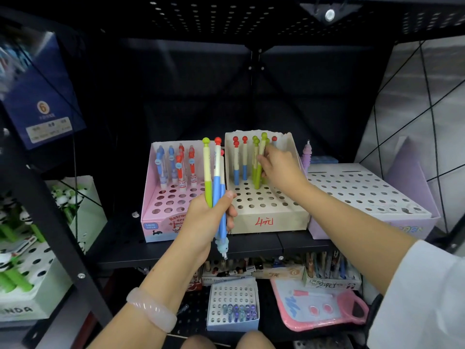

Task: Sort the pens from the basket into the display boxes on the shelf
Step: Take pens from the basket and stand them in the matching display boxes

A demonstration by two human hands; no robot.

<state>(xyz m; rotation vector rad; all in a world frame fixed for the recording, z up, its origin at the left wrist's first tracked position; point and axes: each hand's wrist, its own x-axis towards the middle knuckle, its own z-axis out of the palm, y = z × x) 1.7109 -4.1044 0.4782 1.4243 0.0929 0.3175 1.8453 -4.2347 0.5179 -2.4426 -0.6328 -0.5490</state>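
On the black shelf (251, 244), the cream display box (266, 197) holds upright pens. The right hand (281, 170) pinches a green pen (259, 170) among them; crowding could topple neighbours. The left hand (208, 217) grips three spare pens (215, 180). Front holes stay free.

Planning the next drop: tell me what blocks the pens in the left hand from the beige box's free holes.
Nothing visible does. The left hand grips the bunch of pens just before the beige box, whose front rows stand empty; the right hand works further back among the green pens.
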